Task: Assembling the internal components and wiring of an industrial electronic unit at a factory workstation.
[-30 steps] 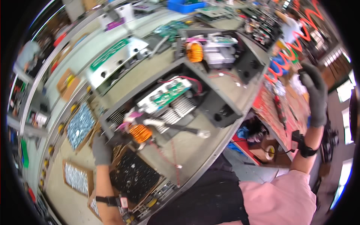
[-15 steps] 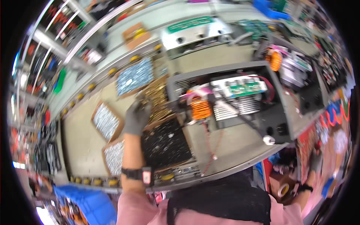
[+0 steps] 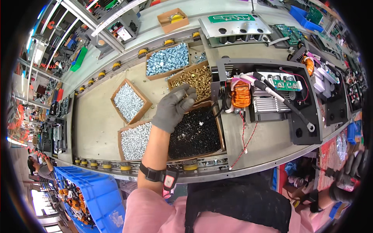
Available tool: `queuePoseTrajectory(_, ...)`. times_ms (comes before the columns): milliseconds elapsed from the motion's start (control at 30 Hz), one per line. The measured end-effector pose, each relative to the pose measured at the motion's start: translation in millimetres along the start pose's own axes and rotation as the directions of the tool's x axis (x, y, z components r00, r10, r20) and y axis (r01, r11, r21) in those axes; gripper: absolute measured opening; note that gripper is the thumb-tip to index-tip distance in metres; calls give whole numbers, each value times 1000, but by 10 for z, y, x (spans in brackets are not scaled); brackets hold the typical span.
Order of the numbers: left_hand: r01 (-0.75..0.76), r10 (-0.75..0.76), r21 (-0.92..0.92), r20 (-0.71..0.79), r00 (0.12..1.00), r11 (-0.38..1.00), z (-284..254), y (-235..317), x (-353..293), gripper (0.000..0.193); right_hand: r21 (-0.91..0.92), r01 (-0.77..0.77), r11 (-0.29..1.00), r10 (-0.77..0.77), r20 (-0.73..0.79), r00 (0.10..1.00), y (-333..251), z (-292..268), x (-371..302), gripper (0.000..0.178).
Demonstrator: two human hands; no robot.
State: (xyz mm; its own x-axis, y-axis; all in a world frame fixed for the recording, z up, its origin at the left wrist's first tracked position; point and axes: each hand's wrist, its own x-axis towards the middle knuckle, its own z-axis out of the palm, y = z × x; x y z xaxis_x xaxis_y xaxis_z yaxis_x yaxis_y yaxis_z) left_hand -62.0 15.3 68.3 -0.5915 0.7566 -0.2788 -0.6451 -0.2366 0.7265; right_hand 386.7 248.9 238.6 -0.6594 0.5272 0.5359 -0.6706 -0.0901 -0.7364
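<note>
My left hand (image 3: pixel 171 110), in a grey glove, hovers at the near edge of a cardboard box of brass-coloured screws (image 3: pixel 200 79). Its fingers are curled together toward the thumb; anything between them is too small to make out. Under the wrist lies a box of small black screws (image 3: pixel 194 136). At the far right, my gloved right hand (image 3: pixel 349 176) is closed around a dark tool with a thin tip (image 3: pixel 330 172), partly hidden by the fingers. To the right of the brass screws sits an open grey metal housing (image 3: pixel 307 134) with an orange copper coil (image 3: pixel 241 95), cables and a green circuit board (image 3: pixel 286 84).
Boxes of bluish bolts (image 3: pixel 167 60) and silver screws (image 3: pixel 128 101) stand on the bench, with another silver-screw box (image 3: pixel 135 141) beside my left forearm. Rollers (image 3: pixel 190 167) line the near edge. A blue crate (image 3: pixel 99 194) stands at lower left. A second housing (image 3: pixel 336 110) is further right.
The view has turned, so the bench appears shifted to the right. My left hand has drawn back slightly from the brass screws. My right hand has come up at the right edge with the dark tool.
</note>
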Motion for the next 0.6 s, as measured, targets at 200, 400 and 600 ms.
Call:
queuePoseTrajectory(200,-22,-41,302,201,979,953,683,-373,-479,34,2,312,950,-311,83,947,1163,571,310,48)
queuePoseTrajectory(400,207,-262,183,358,896,961,1095,-653,-645,38,-20,276,961,-255,319,913,1557,947,795,33)
queuePoseTrajectory(600,198,-339,358,393,855,913,1243,-708,-607,43,-159,213,964,-198,105,975,1501,971,621,33)
